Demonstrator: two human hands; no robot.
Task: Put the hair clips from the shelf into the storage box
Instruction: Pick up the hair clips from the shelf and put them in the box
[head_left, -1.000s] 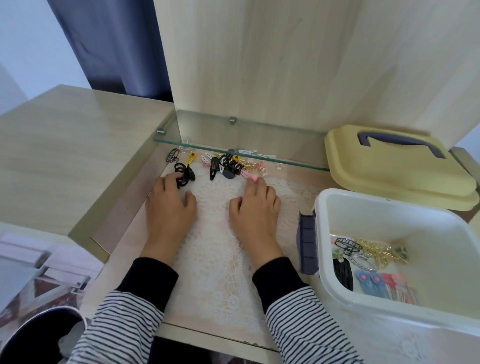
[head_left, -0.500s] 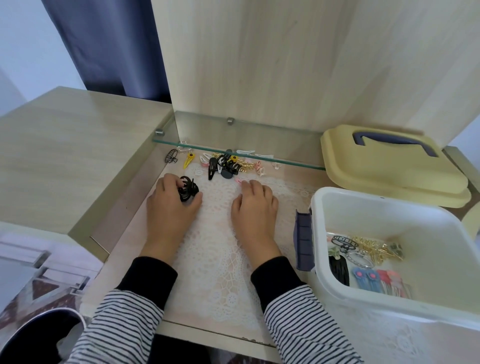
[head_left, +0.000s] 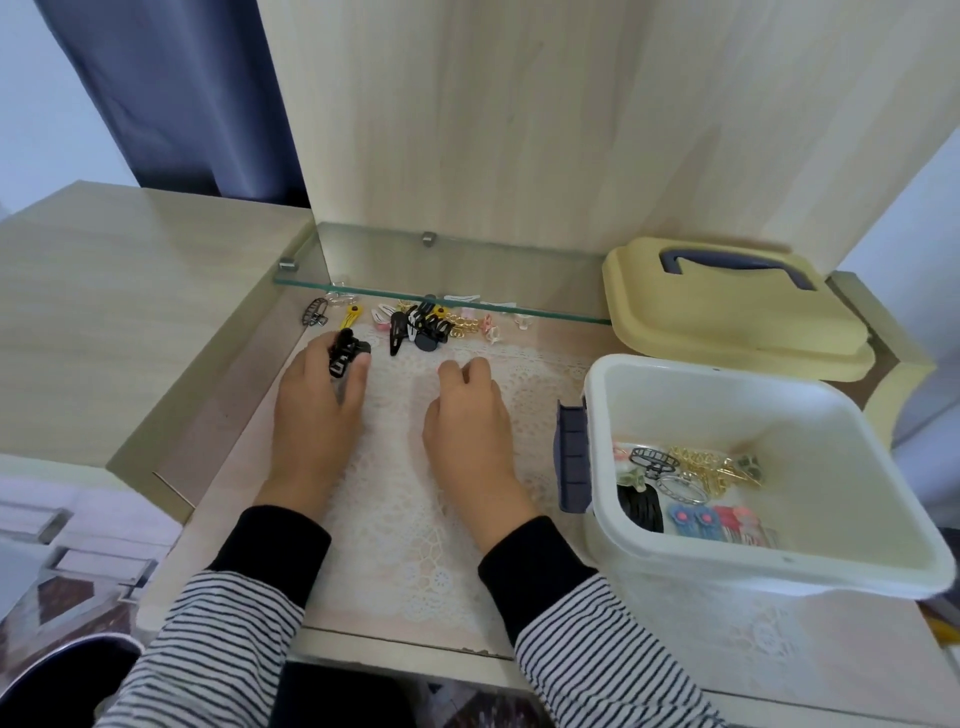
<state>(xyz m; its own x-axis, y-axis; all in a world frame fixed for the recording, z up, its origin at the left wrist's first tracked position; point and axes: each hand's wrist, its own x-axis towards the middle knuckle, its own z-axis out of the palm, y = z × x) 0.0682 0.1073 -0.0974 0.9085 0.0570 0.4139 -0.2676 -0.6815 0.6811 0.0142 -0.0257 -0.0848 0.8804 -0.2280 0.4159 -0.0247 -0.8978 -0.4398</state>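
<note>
Gripping a black claw clip (head_left: 343, 353), L hand (head_left: 317, 410) could drop it en route to storage box (head_left: 675, 551); R hand (head_left: 467, 431) loosely curled, holding 0.

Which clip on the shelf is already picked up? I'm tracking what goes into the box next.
The black claw clip, pinched in the left hand. The other clips lie untouched under the glass shelf.

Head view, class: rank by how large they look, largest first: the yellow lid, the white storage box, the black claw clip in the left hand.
1. White storage box, though it lies nearer the camera
2. Yellow lid
3. Black claw clip
</note>
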